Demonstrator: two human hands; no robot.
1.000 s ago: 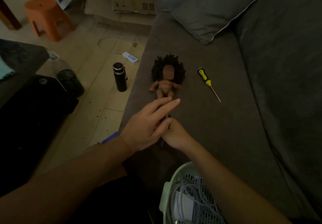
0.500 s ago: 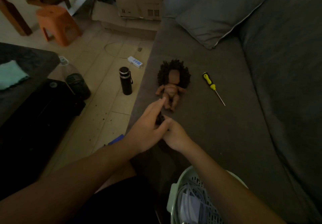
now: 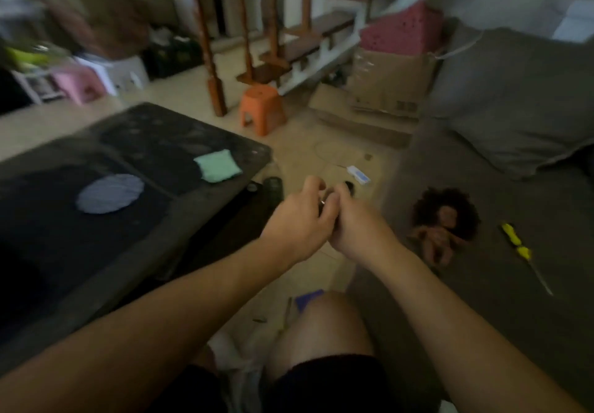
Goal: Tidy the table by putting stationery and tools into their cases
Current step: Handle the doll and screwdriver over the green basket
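Left hand [image 3: 297, 229] and right hand [image 3: 358, 231] pinch a small dark item [image 3: 325, 201], too blurred to name; over floor [image 3: 321, 152], I fear a slip sending it under the table [image 3: 180, 142].

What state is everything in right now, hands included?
Left hand: fingers curled, pinching a small thing, too blurred to name.
Right hand: curled round the same small thing.
Doll: lying on the sofa, untouched.
Screwdriver: lying on the sofa, not cased.
Green cloth: flat on the table.
Orange stool: upright on the floor.
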